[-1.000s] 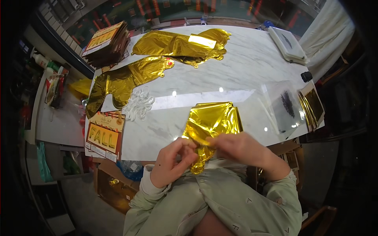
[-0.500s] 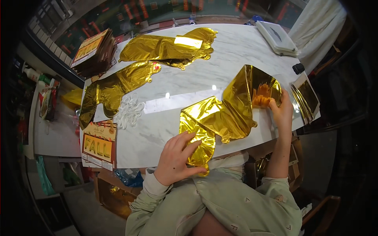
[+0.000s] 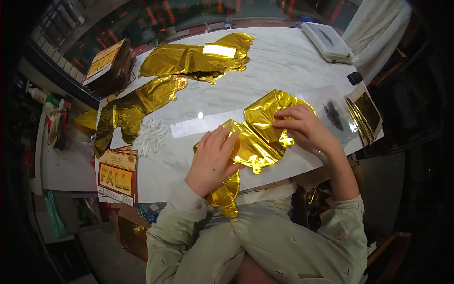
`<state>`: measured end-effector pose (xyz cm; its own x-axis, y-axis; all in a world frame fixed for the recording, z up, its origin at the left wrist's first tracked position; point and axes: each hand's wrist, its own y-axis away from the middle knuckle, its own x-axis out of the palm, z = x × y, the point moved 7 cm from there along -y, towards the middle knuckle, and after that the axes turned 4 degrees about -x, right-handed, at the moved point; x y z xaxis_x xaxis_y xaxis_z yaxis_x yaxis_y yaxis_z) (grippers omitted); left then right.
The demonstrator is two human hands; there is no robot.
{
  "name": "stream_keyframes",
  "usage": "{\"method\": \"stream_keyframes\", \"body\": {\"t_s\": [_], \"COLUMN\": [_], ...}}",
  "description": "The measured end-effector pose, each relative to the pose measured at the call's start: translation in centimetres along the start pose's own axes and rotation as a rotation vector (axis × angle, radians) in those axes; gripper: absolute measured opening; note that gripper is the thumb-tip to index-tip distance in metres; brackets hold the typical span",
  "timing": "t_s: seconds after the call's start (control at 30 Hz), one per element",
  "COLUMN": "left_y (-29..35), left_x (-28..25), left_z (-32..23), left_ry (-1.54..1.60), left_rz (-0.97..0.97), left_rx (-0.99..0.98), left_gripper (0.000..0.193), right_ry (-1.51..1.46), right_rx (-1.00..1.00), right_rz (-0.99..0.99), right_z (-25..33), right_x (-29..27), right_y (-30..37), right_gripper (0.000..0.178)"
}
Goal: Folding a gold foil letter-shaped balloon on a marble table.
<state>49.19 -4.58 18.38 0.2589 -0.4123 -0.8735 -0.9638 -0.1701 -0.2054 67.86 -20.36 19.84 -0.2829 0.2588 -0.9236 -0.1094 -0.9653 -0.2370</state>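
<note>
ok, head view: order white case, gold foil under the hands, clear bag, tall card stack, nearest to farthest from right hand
From right hand:
1. Gold foil: touching it
2. Clear bag: just right
3. White case: far right
4. Tall card stack: far left

Around you, a white, grey-veined bench [image 3: 279,61] fills the centre, catching a bright spot of light. At your twelve o'clock lies a dark green surface [image 3: 203,13] with red strips; at two, a pale curtain [image 3: 378,31]; at four, a wooden chair [image 3: 395,253]; at eight, grey floor [image 3: 101,246]; at nine, a pale side table [image 3: 71,168].
</note>
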Motion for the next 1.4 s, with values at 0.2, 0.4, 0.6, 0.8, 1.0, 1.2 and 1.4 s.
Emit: {"method": "stream_keyframes", "body": {"t_s": [0.2, 0.4, 0.6, 0.8, 1.0, 1.2, 1.4], "left_y": [-1.4, -1.2, -1.0, -2.0, -1.9, -0.1, 1.4], "left_x": [-2.2, -5.0, -7.3, -5.7, -3.1, 2.3, 3.6], "left_z": [-0.3, 1.8, 2.2, -0.9, -0.9, 1.4, 0.0], "left_ry": [0.164, 0.278, 0.642, 0.951, 1.202, 1.138, 1.393], "left_rz": [-0.021, -0.400, -0.646, -0.683, -0.766, -0.507, -0.233], "left_rx": [0.054, -0.078, -0.083, -0.028, -0.148, -0.455, -0.508], "left_gripper": [0.057, 0.027, 0.023, 0.027, 0.029, 0.025, 0.030], "right_ry": [-0.154, -0.280, -0.065, 0.122, 0.480, 0.561, 0.391], "right_rx": [-0.070, -0.136, -0.237, -0.320, -0.496, -0.548, -0.733], "right_rz": [-0.150, -0.588, -0.810, -0.945, -0.848, -0.538, -0.155], "right_z": [-0.4, 2.4, 7.0, 8.2, 9.1, 5.5, 4.7], "right_x": [-3.4, -7.3, -10.5, -13.2, -13.4, -2.6, 3.9], "right_y": [-5.0, -9.5, -9.3, -7.8, -13.4, -17.3, -19.9], "right_gripper": [0.023, 0.018, 0.029, 0.041, 0.036, 0.023, 0.022]}}
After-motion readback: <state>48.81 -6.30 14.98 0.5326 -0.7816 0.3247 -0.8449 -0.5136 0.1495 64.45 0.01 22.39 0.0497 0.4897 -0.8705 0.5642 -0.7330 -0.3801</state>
